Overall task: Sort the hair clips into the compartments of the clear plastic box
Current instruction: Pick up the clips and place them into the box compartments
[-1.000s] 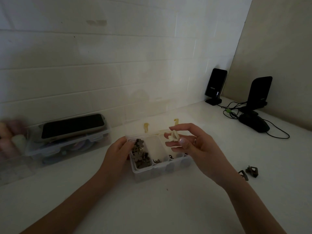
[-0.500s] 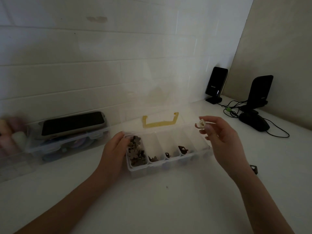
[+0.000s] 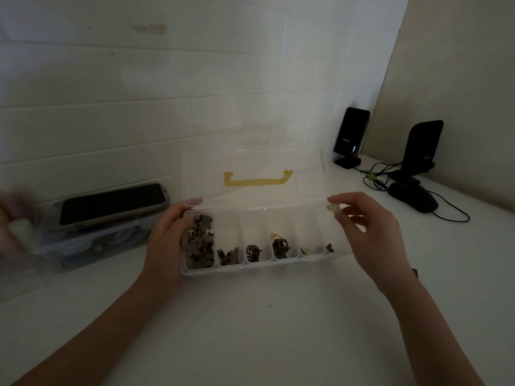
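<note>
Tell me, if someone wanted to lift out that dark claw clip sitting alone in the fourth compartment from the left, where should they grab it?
Probably from straight above, pinching the raised top of the dark claw clip with two fingertips. The clear plastic box walls it in on both sides, the open lid stands behind, and the compartment is narrow, so only its top is free to reach.

Bare forearms, no sleeves in view; left hand (image 3: 167, 240) and right hand (image 3: 370, 232) ungloved, nails pale.
</note>
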